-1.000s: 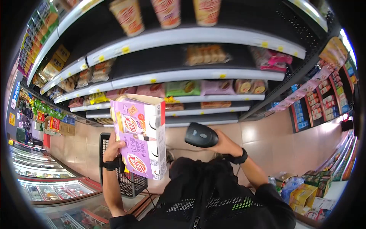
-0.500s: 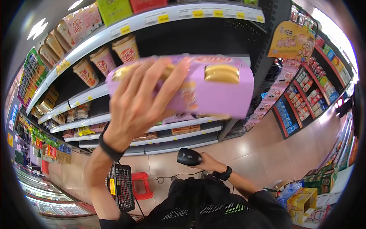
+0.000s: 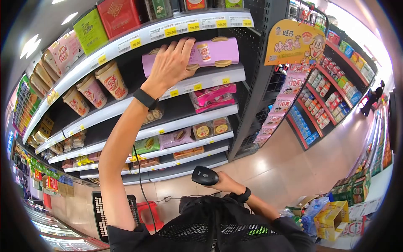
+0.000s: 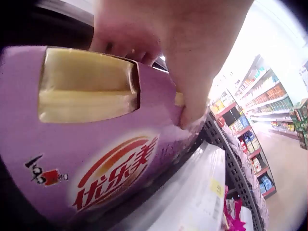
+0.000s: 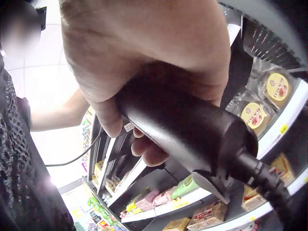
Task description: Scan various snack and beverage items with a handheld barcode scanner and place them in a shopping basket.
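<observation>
A purple multi-cup drink pack (image 3: 218,52) lies lengthwise at the right end of an upper shelf. Across its top and front edge, my left hand (image 3: 170,63) grips it, thumb at the near side. The left wrist view shows the pack's printed face (image 4: 115,163) close up, with the hand (image 4: 163,48) over its far edge. Low in front of my body, my right hand (image 3: 228,183) holds a black handheld scanner (image 3: 205,175). In the right wrist view the fingers of this hand (image 5: 144,57) wrap the scanner's handle (image 5: 178,125), its cable trailing off.
Paper cups (image 3: 111,80) stand left of the pack on the same shelf. Tins and boxes (image 3: 119,19) fill the shelf above. A yellow sign (image 3: 294,44) hangs at the right upright. On the floor are a basket (image 3: 98,214) and a red stool (image 3: 150,215).
My left hand has carried the purple pack from in front of my body up and forward onto the shelf. The view has turned right, and the right hand still holds the scanner.
</observation>
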The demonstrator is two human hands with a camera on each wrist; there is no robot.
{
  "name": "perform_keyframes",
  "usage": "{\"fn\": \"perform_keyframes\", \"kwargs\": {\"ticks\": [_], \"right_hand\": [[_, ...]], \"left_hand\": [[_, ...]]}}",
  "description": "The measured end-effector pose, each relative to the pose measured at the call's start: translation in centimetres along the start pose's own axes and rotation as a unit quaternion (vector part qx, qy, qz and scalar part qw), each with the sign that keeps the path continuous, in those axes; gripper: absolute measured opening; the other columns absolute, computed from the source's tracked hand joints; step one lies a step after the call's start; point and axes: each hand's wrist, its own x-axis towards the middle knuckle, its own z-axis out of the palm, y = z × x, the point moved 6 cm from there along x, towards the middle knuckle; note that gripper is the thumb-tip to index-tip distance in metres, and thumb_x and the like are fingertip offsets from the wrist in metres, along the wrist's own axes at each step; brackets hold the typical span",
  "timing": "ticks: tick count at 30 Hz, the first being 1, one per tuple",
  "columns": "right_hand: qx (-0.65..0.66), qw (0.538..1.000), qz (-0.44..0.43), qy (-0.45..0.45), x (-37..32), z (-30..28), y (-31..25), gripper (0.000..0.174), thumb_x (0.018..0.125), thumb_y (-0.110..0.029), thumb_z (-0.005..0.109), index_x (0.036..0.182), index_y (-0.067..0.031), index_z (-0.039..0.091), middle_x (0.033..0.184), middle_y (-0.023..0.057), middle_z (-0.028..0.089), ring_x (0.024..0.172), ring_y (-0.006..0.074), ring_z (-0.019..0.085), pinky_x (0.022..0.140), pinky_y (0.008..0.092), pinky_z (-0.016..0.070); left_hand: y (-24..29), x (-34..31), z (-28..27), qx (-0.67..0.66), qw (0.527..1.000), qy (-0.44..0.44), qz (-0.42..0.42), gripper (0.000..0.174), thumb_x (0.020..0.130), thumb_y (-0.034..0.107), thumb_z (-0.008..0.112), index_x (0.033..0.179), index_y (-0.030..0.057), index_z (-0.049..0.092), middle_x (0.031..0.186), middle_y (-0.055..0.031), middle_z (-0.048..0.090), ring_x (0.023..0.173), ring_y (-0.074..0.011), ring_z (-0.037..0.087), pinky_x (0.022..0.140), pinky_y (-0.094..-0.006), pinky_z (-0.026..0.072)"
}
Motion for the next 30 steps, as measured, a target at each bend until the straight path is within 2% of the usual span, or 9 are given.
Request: {"fn": "perform_keyframes", "kwargs": {"ticks": [2,6,7,11,15,17,20,23,30], "right_hand": [[-0.006,1.000,0.005,0.004,0.0,-0.6,1.2,0.037,0.076,-0.017,0.079,0.103,0.0022,0.063,0.092,0.0124,0.070,0.082,0.0137,0.063,0.077,0.0301,0.0495],[-0.005,1.000,0.020,-0.003,0.4,-1.4,1.2,0.038,0.076,-0.018,0.079,0.104,0.0023,0.063,0.093,0.0125,0.070,0.085,0.0138,0.063,0.079,0.0305,0.0496],[-0.012,1.000,0.020,-0.003,0.5,-1.5,1.1,0.039,0.076,-0.018,0.079,0.105,0.0024,0.063,0.094,0.0132,0.070,0.085,0.0155,0.064,0.079,0.0311,0.0497],[-0.023,0.999,0.027,-0.014,1.3,-1.6,1.0,0.040,0.076,-0.019,0.079,0.105,0.0027,0.063,0.095,0.0145,0.069,0.086,0.0180,0.065,0.079,0.0317,0.0497],[-0.027,0.999,0.014,-0.026,1.8,-1.3,1.7,0.040,0.076,-0.019,0.079,0.105,0.0029,0.063,0.095,0.0162,0.069,0.087,0.0210,0.066,0.079,0.0326,0.0499],[-0.032,0.999,0.020,-0.037,1.9,-1.3,2.0,0.040,0.075,-0.019,0.079,0.105,0.0030,0.062,0.095,0.0166,0.069,0.087,0.0214,0.066,0.079,0.0329,0.0499],[-0.037,0.999,-0.002,-0.022,1.9,-1.5,1.9,0.040,0.076,-0.019,0.079,0.105,0.0031,0.062,0.094,0.0170,0.069,0.087,0.0219,0.066,0.079,0.0334,0.0500],[-0.041,0.999,0.004,-0.018,2.0,-1.8,1.8,0.040,0.075,-0.018,0.078,0.105,0.0030,0.062,0.094,0.0172,0.069,0.087,0.0229,0.066,0.079,0.0338,0.0501],[-0.037,0.999,0.017,-0.020,2.0,-1.8,2.4,0.041,0.075,-0.020,0.078,0.106,0.0018,0.062,0.095,0.0187,0.068,0.088,0.0275,0.067,0.078,0.0353,0.0503]], "left_hand": [[-0.4,1.1,0.2,-0.030,0.999,0.013,0.030,0.075,0.070,0.032,0.075,0.133,0.0051,0.044,0.122,-0.0153,0.054,0.106,-0.0324,0.057,0.089,-0.0414,0.0467],[-1.8,2.8,0.9,-0.070,0.997,-0.041,0.001,0.067,0.078,0.041,0.069,0.133,0.0079,0.049,0.137,-0.0176,0.046,0.115,-0.0361,0.052,0.096,-0.0414,0.0429],[-2.0,3.2,0.7,-0.057,0.998,0.008,0.025,0.057,0.079,0.040,0.067,0.126,0.0099,0.054,0.120,-0.0168,0.058,0.105,-0.0346,0.058,0.090,-0.0402,0.0476],[-3.2,4.6,2.0,-0.101,0.993,-0.056,0.035,0.051,0.084,0.041,0.062,0.123,0.0085,0.055,0.107,-0.0149,0.064,0.093,-0.0303,0.062,0.083,-0.0374,0.0493],[-3.7,5.8,3.1,-0.174,0.980,-0.100,0.001,0.045,0.086,0.040,0.061,0.116,0.0074,0.057,0.103,-0.0131,0.063,0.089,-0.0291,0.061,0.078,-0.0379,0.0496],[-3.1,6.0,3.2,-0.135,0.987,0.015,0.084,0.036,0.088,0.037,0.059,0.106,0.0059,0.058,0.091,-0.0105,0.064,0.077,-0.0280,0.061,0.069,-0.0374,0.0498],[-2.5,6.2,3.4,-0.126,0.990,-0.033,0.059,0.030,0.090,0.035,0.059,0.099,0.0058,0.059,0.080,-0.0085,0.062,0.067,-0.0268,0.060,0.062,-0.0365,0.0493],[-2.5,6.1,3.3,-0.068,0.987,0.102,0.100,0.028,0.090,0.033,0.059,0.096,0.0059,0.060,0.074,-0.0079,0.061,0.061,-0.0266,0.059,0.059,-0.0359,0.0487],[-1.8,5.6,3.3,-0.055,0.997,0.017,0.053,0.031,0.089,0.036,0.060,0.101,0.0073,0.061,0.085,-0.0103,0.064,0.075,-0.0282,0.063,0.064,-0.0387,0.0508]]}}
